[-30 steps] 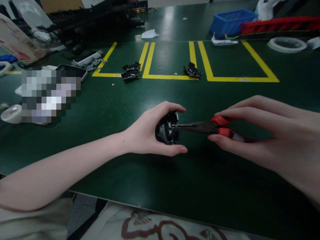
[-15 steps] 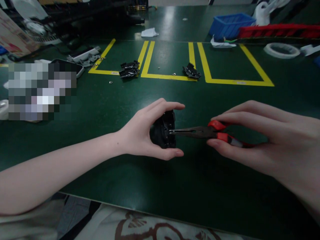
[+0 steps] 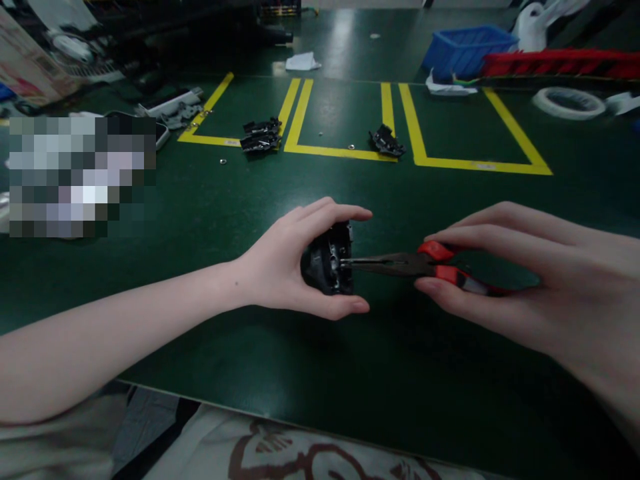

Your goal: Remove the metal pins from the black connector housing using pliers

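Observation:
Between its thumb and fingers, my left hand (image 3: 295, 263) grips a black plastic part (image 3: 325, 261) above the green table (image 3: 210, 353). My right hand (image 3: 515, 267) is closed around the red handles of the needle-nose pliers (image 3: 400, 264). The pliers point left, and their narrow tips meet the right side of the black part. Whether the tips pinch something small there cannot be made out.
Yellow tape (image 3: 345, 154) marks three areas farther back. Black pieces (image 3: 261, 135) lie at the left area, another black piece (image 3: 387, 141) at the middle one. Behind stand a blue bin (image 3: 467, 52) and a tape roll (image 3: 569, 103). A phone (image 3: 163, 136) lies left.
The view has shifted slightly, so the table items appear moved a little. Both hands keep their hold, and the plier tips remain at the black part.

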Motion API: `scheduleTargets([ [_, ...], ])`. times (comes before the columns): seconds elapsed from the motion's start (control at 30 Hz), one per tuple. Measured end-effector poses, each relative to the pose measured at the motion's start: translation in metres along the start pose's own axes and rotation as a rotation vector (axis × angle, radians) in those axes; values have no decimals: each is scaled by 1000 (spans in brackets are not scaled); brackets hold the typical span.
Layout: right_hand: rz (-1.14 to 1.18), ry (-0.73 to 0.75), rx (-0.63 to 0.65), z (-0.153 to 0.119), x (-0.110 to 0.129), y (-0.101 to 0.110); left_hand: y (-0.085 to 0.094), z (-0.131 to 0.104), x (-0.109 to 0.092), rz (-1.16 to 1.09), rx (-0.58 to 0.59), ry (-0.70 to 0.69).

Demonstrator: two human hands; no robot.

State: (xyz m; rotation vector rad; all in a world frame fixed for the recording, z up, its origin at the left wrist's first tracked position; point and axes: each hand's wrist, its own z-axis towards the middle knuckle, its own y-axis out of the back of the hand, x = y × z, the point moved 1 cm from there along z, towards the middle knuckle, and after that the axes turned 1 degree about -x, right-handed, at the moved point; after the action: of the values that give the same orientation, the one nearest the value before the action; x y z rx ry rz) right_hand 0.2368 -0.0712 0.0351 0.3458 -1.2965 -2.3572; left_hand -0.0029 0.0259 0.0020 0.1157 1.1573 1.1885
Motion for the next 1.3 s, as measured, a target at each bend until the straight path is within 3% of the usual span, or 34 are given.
scheduleTargets([
  [0.2,3,-52,63,-1,4,-2,0,0,0,-10,0,-13],
  [0.83,68,-77,73,-1,1,-3,0,0,1,-16,33,9],
  [1.03,82,12,11,3,-1,-2,1,0,1,-29,42,2],
  [1.2,62,-83,69,1,-3,-5,-1,0,1,-35,51,16],
  [1.3,44,-49,39,-1,-6,-9,-2,-1,1,-48,44,24],
])
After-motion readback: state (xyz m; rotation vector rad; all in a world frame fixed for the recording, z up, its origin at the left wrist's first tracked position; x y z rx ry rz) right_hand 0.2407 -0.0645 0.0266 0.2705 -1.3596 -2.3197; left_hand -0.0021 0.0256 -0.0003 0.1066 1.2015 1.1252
